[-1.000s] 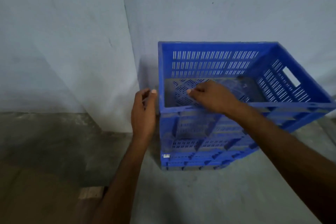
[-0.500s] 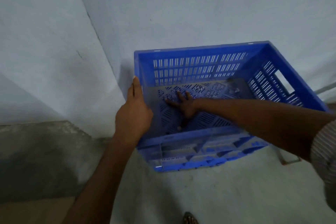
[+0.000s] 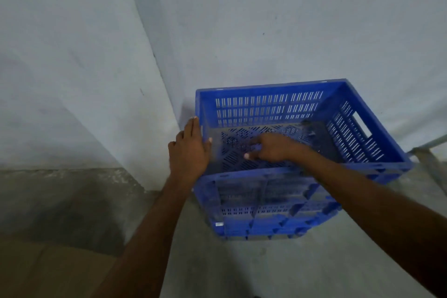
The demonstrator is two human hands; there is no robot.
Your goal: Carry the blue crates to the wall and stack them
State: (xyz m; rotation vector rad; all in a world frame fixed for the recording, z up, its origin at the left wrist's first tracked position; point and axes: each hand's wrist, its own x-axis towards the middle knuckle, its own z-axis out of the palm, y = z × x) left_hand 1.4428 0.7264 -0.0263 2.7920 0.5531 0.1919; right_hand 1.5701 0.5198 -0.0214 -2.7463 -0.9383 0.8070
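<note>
Blue slotted plastic: top crate (image 3: 278, 109) of a stack, sitting on a lower blue crate (image 3: 261, 222), in the corner against the pale wall (image 3: 266, 19), on the grey concrete floor (image 3: 278, 268). Stack close to the wall behind and just right of the corner seam. Top crate slightly skewed over the one below, near-left corner overhanging.

Left hand (image 3: 189, 152) flat against the outside of the top crate's left wall, fingers stretched up along the rim, thumb hooked over the edge onto the inside; gripping that rim. Right hand (image 3: 271, 149) reaching over the near rim, down inside the crate, fingers curled loosely against the perforated base; whether anything is pinched there, hard to tell, blurred. Both forearms bare, coming in from the bottom of the view.

Handle cut-out visible in the top crate's right wall. Grey metal frame (image 3: 428, 152) just beside the stack at right edge. Brown cardboard sheet (image 3: 48, 271) flat on the floor at lower left, well apart from the crates.
</note>
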